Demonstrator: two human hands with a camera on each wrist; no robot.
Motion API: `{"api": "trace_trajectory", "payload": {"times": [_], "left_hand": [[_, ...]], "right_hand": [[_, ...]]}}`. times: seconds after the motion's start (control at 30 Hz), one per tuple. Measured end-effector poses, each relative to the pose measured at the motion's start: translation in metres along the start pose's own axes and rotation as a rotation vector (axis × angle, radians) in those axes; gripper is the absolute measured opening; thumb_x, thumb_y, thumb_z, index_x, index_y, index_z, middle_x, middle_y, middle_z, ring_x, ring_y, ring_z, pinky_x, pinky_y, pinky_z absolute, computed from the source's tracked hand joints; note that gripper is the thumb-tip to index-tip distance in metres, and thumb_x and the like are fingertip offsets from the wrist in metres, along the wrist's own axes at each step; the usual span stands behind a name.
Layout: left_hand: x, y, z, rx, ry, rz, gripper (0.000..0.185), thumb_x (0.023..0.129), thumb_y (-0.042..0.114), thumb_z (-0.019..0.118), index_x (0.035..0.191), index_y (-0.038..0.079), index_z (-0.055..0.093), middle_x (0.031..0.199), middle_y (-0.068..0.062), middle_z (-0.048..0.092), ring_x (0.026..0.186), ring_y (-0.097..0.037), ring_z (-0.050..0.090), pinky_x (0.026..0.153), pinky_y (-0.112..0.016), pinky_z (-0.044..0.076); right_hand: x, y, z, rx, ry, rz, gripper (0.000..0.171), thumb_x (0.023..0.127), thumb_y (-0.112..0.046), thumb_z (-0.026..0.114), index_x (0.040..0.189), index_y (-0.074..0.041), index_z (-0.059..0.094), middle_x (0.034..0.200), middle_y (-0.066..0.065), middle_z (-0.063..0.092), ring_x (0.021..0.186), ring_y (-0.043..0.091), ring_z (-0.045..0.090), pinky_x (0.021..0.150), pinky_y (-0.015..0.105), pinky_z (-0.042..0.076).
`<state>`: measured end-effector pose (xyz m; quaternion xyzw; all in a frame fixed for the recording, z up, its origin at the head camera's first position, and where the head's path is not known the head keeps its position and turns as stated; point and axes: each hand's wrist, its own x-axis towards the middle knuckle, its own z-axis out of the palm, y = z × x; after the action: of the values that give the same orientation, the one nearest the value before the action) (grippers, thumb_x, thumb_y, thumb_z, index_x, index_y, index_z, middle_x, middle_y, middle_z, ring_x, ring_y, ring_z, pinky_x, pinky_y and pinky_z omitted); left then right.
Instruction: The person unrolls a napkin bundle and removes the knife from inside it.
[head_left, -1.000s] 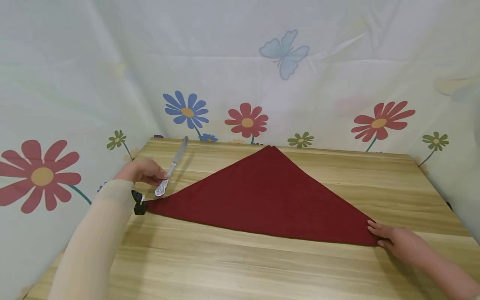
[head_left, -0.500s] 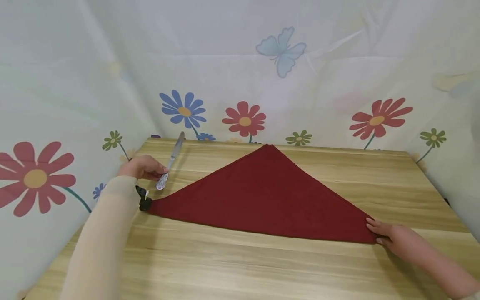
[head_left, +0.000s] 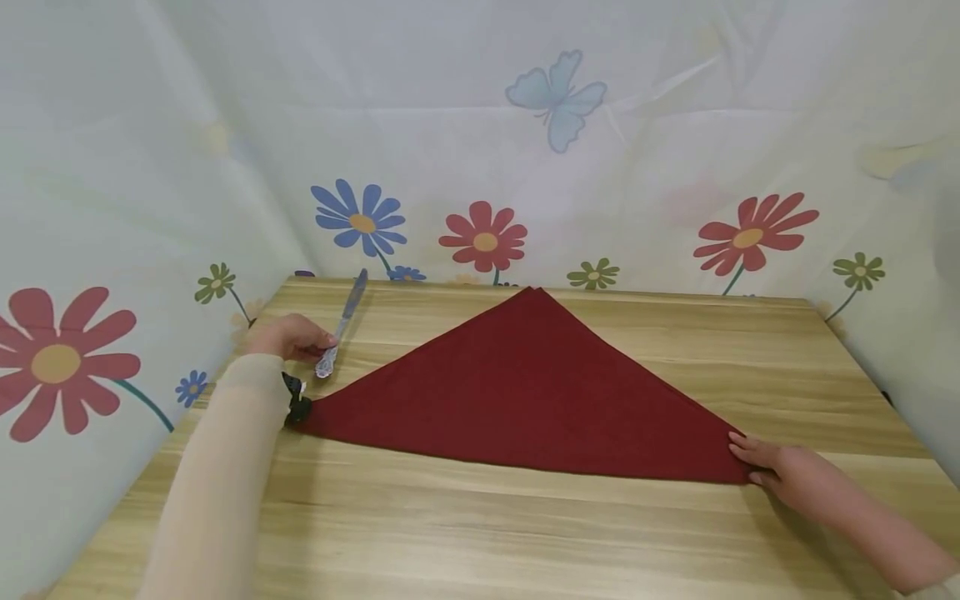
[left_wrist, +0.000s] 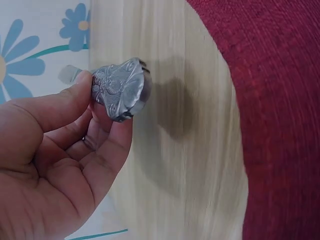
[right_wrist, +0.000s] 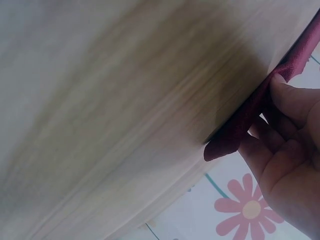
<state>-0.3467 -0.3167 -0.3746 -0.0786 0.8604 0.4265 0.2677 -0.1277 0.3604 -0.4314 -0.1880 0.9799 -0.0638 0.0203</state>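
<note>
Bright, even light all round, no glare. A soft shadow falls on the wooden table [left_wrist: 185, 150] just beside the left hand [left_wrist: 55, 160]. Near the right hand [right_wrist: 285, 150] the wood smears into blur. The head view bends at its edges.

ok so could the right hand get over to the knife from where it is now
Probably not without letting go. The right hand pinches the right corner of the red napkin, while the knife lies across the table at its far left, already gripped by the left hand.
</note>
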Motion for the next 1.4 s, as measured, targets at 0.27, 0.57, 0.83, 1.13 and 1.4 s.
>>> {"api": "trace_trajectory", "payload": {"times": [0.27, 0.57, 0.83, 1.13, 1.4], "left_hand": [[0.007, 0.003, 0.007, -0.016, 0.038, -0.045, 0.014, 0.101, 0.005, 0.060, 0.096, -0.006, 0.067, 0.073, 0.004, 0.060, 0.068, -0.006, 0.059, 0.069, -0.021, 0.057], [0.024, -0.002, 0.009, 0.009, 0.026, -0.094, 0.015, 0.101, 0.008, 0.062, 0.090, -0.001, 0.066, 0.071, 0.002, 0.059, 0.068, -0.008, 0.056, 0.067, -0.021, 0.056], [0.069, -0.025, -0.002, 0.022, 0.024, -0.111, 0.020, 0.091, 0.018, 0.077, 0.089, -0.001, 0.069, 0.072, -0.001, 0.061, 0.068, -0.011, 0.057, 0.067, -0.023, 0.055], [0.033, 0.005, 0.015, 0.175, 0.136, -0.104, 0.022, 0.097, 0.012, 0.068, 0.093, -0.009, 0.069, 0.067, -0.003, 0.064, 0.062, -0.009, 0.060, 0.066, -0.023, 0.058], [0.021, 0.018, 0.022, 0.217, 0.167, -0.054, 0.019, 0.095, 0.007, 0.067, 0.095, -0.012, 0.069, 0.063, -0.001, 0.064, 0.058, -0.007, 0.060, 0.064, -0.023, 0.058]], "right_hand": [[0.001, 0.000, 0.002, 0.012, -0.004, 0.003, 0.036, 0.086, -0.002, 0.074, 0.121, 0.007, 0.072, 0.131, 0.026, 0.068, 0.113, 0.046, 0.068, 0.087, 0.048, 0.060], [0.000, -0.002, 0.001, 0.007, -0.017, 0.017, 0.036, 0.086, -0.003, 0.074, 0.121, 0.006, 0.072, 0.131, 0.025, 0.068, 0.114, 0.046, 0.068, 0.087, 0.047, 0.060], [0.001, -0.002, 0.003, 0.014, -0.010, 0.012, 0.036, 0.086, -0.002, 0.074, 0.121, 0.006, 0.072, 0.132, 0.026, 0.068, 0.114, 0.046, 0.068, 0.087, 0.047, 0.060], [0.002, -0.001, 0.001, 0.024, -0.006, 0.025, 0.037, 0.087, -0.001, 0.074, 0.122, 0.007, 0.071, 0.132, 0.026, 0.067, 0.115, 0.048, 0.067, 0.088, 0.050, 0.059], [-0.001, -0.002, 0.000, 0.001, 0.004, 0.036, 0.035, 0.086, -0.002, 0.074, 0.121, 0.006, 0.072, 0.131, 0.025, 0.068, 0.114, 0.047, 0.068, 0.089, 0.050, 0.059]]}}
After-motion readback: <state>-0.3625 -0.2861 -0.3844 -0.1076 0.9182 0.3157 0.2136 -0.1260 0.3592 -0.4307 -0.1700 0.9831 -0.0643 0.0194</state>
